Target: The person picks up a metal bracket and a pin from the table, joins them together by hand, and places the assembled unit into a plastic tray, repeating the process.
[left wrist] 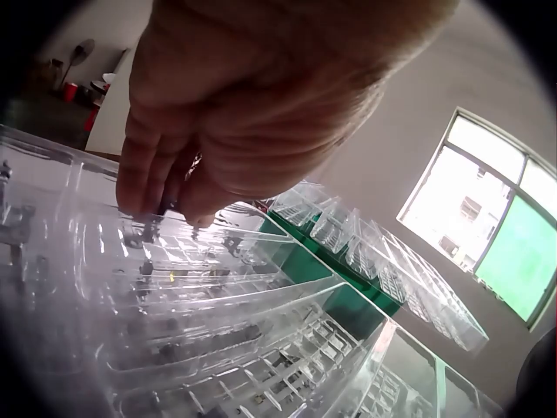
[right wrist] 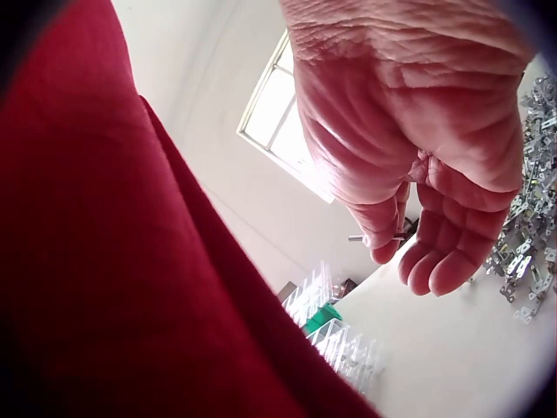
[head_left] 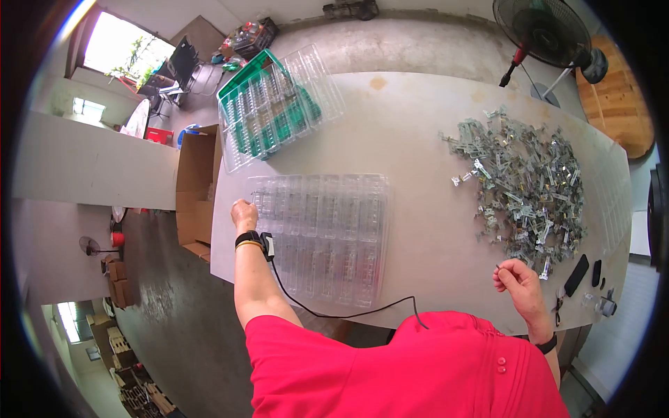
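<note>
Rightward of the clear tray (head_left: 384, 237), the right hand (head_left: 521, 285) pinches a likely light, stiff metal piece (right wrist: 354, 239), best held mid-length; left hand (head_left: 244, 215) grip unclear.

It looked like a small workshop or assembly room; a big pale worktable (head_left: 418, 153) carried a heap of small metal parts (head_left: 526, 188) and clear compartmented trays (head_left: 317, 237), some of them on a green crate (head_left: 268, 111); an open cardboard box (head_left: 195, 188) stood beside the table, and more boxes (head_left: 118, 282) were stacked farther off; the floor (head_left: 164, 299) was bare and grey, the walls plain, and a black fan (head_left: 543, 31) stood past the table's far side.
</note>
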Available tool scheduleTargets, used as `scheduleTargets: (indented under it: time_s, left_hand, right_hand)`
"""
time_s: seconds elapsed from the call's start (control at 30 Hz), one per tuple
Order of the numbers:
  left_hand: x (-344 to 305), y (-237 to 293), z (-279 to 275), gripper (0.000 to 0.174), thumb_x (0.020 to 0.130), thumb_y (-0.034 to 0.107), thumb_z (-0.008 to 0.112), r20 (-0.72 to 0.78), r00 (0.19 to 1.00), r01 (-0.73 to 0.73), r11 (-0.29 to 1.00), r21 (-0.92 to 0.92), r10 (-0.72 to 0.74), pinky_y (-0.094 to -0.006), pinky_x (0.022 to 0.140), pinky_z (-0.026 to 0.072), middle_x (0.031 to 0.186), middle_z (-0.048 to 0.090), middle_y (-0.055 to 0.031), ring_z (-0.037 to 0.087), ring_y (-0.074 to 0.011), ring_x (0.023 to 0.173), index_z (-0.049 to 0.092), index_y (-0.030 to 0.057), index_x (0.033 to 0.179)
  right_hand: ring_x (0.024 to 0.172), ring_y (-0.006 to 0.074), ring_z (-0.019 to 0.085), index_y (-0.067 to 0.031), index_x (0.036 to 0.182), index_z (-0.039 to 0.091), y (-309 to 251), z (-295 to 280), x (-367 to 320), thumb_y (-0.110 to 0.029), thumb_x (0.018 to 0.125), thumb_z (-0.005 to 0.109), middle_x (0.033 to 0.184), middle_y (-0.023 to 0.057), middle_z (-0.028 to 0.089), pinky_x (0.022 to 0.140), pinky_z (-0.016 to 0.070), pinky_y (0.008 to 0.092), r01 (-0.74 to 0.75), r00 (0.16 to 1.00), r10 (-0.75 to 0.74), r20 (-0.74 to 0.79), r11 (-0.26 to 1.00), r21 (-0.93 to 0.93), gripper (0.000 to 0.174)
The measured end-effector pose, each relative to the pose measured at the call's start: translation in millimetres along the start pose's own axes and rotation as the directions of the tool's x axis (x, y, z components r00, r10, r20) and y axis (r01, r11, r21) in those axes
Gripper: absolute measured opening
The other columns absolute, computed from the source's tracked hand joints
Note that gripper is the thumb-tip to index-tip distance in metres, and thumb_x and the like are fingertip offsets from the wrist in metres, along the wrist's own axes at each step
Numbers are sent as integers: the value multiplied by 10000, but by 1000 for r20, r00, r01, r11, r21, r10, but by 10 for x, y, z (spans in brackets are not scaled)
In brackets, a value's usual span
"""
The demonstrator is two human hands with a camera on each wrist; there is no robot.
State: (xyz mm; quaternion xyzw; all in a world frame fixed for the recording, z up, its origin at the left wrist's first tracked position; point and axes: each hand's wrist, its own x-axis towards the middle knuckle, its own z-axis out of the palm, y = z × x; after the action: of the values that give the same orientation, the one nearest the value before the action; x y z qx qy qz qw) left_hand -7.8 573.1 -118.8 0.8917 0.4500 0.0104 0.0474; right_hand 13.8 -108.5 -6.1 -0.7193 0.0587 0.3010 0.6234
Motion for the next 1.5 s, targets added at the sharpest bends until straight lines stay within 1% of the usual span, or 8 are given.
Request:
scheduleTargets:
  time_s: [0.17, 0.33, 0.5, 0.63, 0.93, 1.2, 1.33, 1.5]
  left_hand:
    - [87, -45, -31, 201, 693, 124, 605, 74, 997, -28, 994, 107, 20, -444, 687, 539, 779, 698, -245, 708, -382, 743, 725, -25, 758]
    - [136, 29, -105, 276, 762, 229, 645, -34, 985, -168, 986, 9, 168, -397, 794, 542, 875, 728, -195, 715, -308, 845, 751, 8, 888]
    - [-536, 933, -796, 301, 836, 265, 681, -26, 950, -311, 932, -187, 311, -324, 760, 531, 843, 727, -130, 693, -200, 813, 734, -2, 966]
    - [-1582, 1921, -1260, 199, 933, 135, 640, 76, 811, -393, 636, -665, 581, -237, 737, 483, 872, 677, -11, 602, -93, 811, 696, -18, 1047]
    - [-3165, 3803, -592, 246, 883, 170, 667, 168, 576, -374, 441, -816, 800, -304, 762, 526, 902, 721, -124, 675, -173, 827, 698, -24, 1030]
    - [-2830, 4761, 856, 350, 783, 255, 691, 284, 787, -224, 683, -695, 547, -344, 719, 525, 825, 713, -169, 685, -244, 768, 690, -55, 947]
    - [-2708, 4971, 1173, 374, 768, 285, 702, 528, 745, -86, 843, -530, 408, -411, 800, 523, 849, 689, -231, 684, -328, 868, 669, -57, 916]
    - [-2682, 5036, 1425, 505, 782, 354, 740, 294, 858, -253, 844, -472, 422, -446, 900, 500, 1061, 647, -281, 621, -406, 1050, 610, -55, 1047]
  right_hand:
    - [777, 75, 607, -20, 996, 643, -56, 8, -58, -126, 989, 590, 864, 8, 654, 697, 512, 239, -22, 998, 22, -57, 1000, -11, 119]
    - [780, 63, 595, -28, 1002, 646, -75, -101, -102, -140, 991, 592, 873, -4, 650, 708, 504, 233, 32, 999, -32, -11, 999, -18, 125]
    - [787, 47, 580, -42, 1019, 643, 18, -334, -129, -160, 1000, 589, 887, -15, 644, 715, 496, 224, 103, 995, -103, -7, 992, 72, 131]
    - [776, 47, 576, -43, 1013, 642, 105, -545, -142, -165, 1003, 586, 887, -17, 643, 708, 502, 225, 137, 990, -134, -49, 986, 91, 134]
    - [791, 67, 600, -39, 1027, 641, 115, -1040, -191, -193, 1007, 580, 878, -4, 646, 710, 509, 235, 189, 980, -176, -98, 970, 153, 167]
    - [795, 54, 588, -33, 1023, 638, 302, -1497, -182, -163, 1002, 583, 876, -6, 644, 717, 503, 228, 162, 982, -133, -135, 960, 229, 143]
    - [780, 53, 580, -32, 1019, 634, 399, -1645, -121, -152, 1000, 583, 867, -10, 643, 707, 497, 226, 125, 988, -99, -121, 965, 230, 132]
    - [769, 54, 575, -31, 1027, 635, 459, -1758, 3, -147, 999, 584, 859, -12, 644, 698, 493, 224, 110, 990, -81, -117, 958, 266, 130]
